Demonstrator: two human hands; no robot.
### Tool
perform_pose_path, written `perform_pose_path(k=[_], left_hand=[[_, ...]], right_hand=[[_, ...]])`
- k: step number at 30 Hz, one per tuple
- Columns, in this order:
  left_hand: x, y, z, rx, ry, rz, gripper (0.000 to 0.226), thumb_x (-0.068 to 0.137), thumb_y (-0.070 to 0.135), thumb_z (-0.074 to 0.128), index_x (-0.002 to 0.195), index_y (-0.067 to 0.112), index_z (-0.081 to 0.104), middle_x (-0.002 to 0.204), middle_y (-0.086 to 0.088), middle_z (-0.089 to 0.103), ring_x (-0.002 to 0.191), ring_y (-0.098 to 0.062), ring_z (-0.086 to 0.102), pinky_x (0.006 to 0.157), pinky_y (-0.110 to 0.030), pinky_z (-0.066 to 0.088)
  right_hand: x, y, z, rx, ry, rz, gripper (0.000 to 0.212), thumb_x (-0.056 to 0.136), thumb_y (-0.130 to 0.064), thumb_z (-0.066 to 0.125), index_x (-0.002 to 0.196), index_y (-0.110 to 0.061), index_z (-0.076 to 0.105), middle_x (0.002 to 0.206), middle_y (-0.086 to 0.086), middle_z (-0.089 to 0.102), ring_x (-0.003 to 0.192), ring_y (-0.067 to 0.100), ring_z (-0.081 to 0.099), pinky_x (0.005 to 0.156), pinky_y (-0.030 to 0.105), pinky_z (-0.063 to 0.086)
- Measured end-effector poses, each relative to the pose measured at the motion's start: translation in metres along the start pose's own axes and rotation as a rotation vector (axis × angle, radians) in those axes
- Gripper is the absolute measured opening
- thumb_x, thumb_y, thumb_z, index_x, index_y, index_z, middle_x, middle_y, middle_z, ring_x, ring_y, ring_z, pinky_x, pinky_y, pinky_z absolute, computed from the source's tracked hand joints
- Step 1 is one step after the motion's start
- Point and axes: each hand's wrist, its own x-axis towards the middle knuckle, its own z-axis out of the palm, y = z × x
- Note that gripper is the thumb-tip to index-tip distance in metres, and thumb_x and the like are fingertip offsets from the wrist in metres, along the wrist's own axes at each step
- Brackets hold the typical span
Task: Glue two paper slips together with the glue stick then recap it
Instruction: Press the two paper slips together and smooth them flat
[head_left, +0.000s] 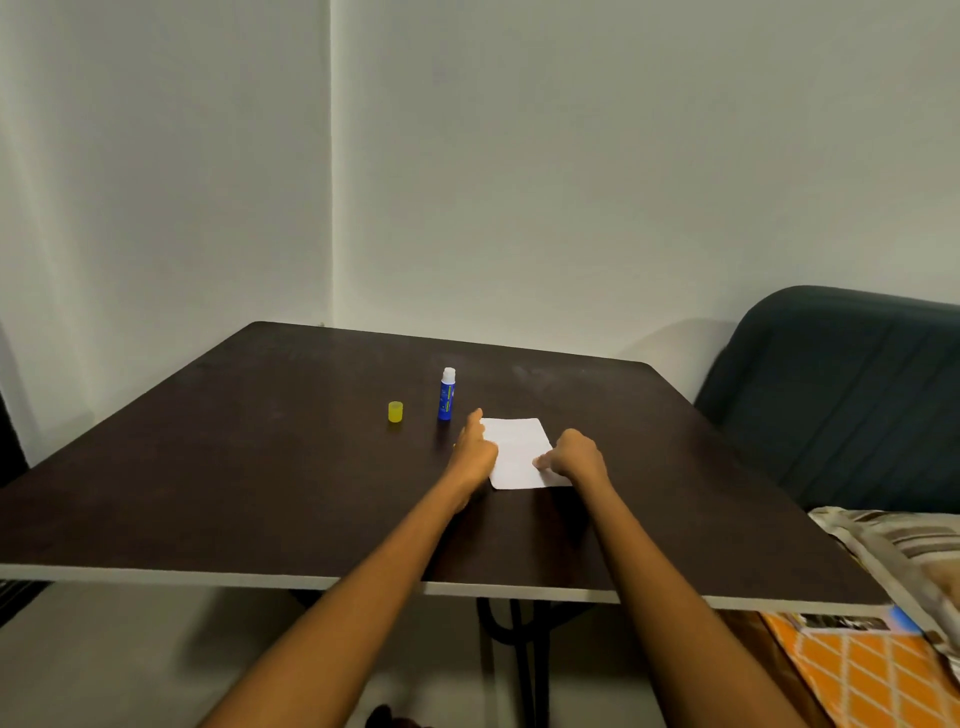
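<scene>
Your two hands are pressing on the white rectangular paper slips (519, 452), which lie flat on the dark brown table top (260, 467). I see only one white shape, so I judge that the two slips are already lying one on the other, but the picture does not show an edge between them.

Your left hand (474, 451) rests on the left edge of the paper, with one finger stretched along it toward the far corner. The other fingers are hidden, so I cannot tell if this hand is spread or curled; it grips nothing that I can see. Your right hand (574, 457) is curled loosely, fingertips together and pushing down on the paper near its right near corner. It clamps nothing. I think both hands are there to keep the paper from sliding and to press the glued seam flat.

The blue glue stick with a white uncovered tip (447, 393) stands upright just beyond the far left corner of the paper, not touching it. Standing keeps the sticky tip off the table. The small yellow plastic cap (395, 411) sits farther to the left of the paper, apart from the stick.

Recapping is not yet done.
</scene>
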Motion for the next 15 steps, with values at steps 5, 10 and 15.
perform_pose_path(k=[5,10,15], left_hand=[[0.001,0.022,-0.001,-0.304,0.17,-0.187,0.047,0.092,0.001,0.036,0.139,0.003,0.03,0.135,-0.013,0.046,0.119,-0.025,0.048,0.092,-0.03,0.04],[0.001,0.039,-0.004,-0.517,0.169,-0.313,0.031,0.088,-0.002,0.037,0.116,0.011,0.041,0.076,-0.004,0.037,0.072,-0.021,0.042,0.076,-0.034,0.04],[0.002,0.048,-0.011,-0.623,0.107,-0.417,0.05,0.089,-0.002,0.04,0.138,0.007,0.031,0.138,-0.019,0.036,0.125,-0.033,0.043,0.1,-0.048,0.041]], right_hand=[[-0.003,0.004,0.004,-0.017,0.079,-0.01,0.046,0.084,-0.035,0.067,0.117,-0.004,0.056,0.123,0.015,0.059,0.11,0.029,0.059,0.083,0.034,0.049],[-0.007,0.002,0.005,-0.031,0.083,-0.018,0.046,0.085,-0.034,0.067,0.118,-0.005,0.055,0.123,0.015,0.059,0.11,0.028,0.06,0.084,0.033,0.049],[-0.003,0.006,0.004,0.02,0.049,0.002,0.037,0.084,-0.033,0.068,0.105,-0.005,0.056,0.109,0.015,0.059,0.098,0.024,0.059,0.073,0.031,0.042]])
